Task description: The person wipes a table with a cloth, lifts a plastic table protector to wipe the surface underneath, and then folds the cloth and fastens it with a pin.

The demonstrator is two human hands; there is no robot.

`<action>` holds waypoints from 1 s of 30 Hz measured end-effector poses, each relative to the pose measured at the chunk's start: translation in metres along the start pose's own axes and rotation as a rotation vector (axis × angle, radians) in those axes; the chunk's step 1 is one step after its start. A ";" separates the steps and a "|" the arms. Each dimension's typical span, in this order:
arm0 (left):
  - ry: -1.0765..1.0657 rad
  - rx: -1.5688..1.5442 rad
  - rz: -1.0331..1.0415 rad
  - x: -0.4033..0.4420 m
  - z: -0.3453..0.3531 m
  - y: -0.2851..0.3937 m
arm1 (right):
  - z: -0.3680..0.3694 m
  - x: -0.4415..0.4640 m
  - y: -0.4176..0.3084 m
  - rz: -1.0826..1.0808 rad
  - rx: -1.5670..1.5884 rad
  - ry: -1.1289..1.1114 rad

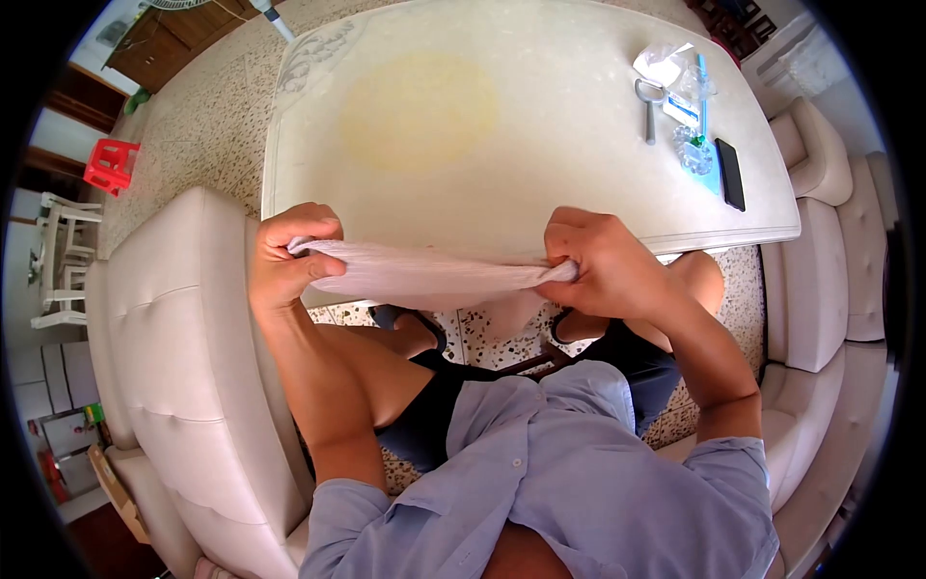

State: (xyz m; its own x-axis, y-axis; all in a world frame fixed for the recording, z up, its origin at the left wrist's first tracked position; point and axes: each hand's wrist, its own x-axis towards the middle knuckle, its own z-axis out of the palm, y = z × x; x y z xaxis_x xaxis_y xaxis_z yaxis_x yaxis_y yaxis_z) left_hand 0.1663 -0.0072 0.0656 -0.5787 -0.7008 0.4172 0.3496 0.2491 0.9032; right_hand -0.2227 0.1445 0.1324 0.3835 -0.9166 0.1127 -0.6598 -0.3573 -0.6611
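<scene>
A pale pinkish cloth (424, 274) is stretched between my two hands, just past the near edge of the table (405, 198). My left hand (297, 253) is closed on the cloth's left end, with thumb and fingers pinching it. The right end is bunched inside my right hand (596, 259), whose fingers are wrapped round it. The middle of the cloth hangs slightly, above my knees and the speckled floor.
On the table's right side lie a black phone (730, 175), a magnifying glass (649, 111), a clear plastic item (693, 150) and a white packet (681, 108). Pale sofas (183, 338) flank me. A red stool (112, 166) stands far left.
</scene>
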 end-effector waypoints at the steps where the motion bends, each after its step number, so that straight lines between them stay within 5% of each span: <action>1: -0.023 0.035 -0.006 0.001 0.004 0.000 | 0.001 -0.003 0.001 0.020 0.021 0.066; 8: 0.015 0.286 0.017 0.010 0.027 0.005 | -0.010 -0.017 -0.006 0.061 0.205 0.263; 14: 0.116 0.309 -0.049 0.006 0.038 0.006 | -0.015 -0.028 -0.007 0.071 0.465 0.202; 20: 0.117 0.239 0.054 -0.001 0.039 0.010 | -0.027 -0.033 -0.019 -0.063 0.132 0.322; 30: 0.095 0.124 0.141 -0.005 0.034 0.007 | -0.026 -0.041 -0.019 0.035 0.201 0.182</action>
State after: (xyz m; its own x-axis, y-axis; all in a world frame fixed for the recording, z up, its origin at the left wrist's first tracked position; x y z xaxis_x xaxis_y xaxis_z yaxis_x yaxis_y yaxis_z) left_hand 0.1465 0.0204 0.0731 -0.4563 -0.7116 0.5343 0.3250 0.4256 0.8445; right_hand -0.2424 0.1845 0.1595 0.2285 -0.9513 0.2067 -0.5220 -0.2989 -0.7989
